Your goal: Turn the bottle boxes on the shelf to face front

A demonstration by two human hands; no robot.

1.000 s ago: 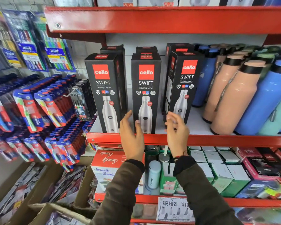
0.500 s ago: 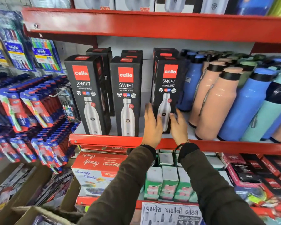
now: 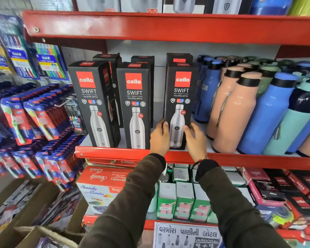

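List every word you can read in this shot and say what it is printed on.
"cello", "SWIFT", "VACUSTEEL BOTTLE": front of each black bottle box.
"Smarty Combo": red and white carton on the lower shelf.
"Oral-B": hanging toothbrush packs.
"VARMORA": paper sign, under Gujarati script.
Badges on the boxes and the green boxes' labels: too small to read.

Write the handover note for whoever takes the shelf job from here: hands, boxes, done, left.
Left hand: on the left edge of the right box, low down.
Right hand: on its right edge, low down. Both grip it between them.
Boxes: three front boxes stand on the shelf; left box, middle box and the right box all show their fronts.
Done: the front row looks faced.
Left: let go of the right box; check the back boxes, whose faces are hidden.
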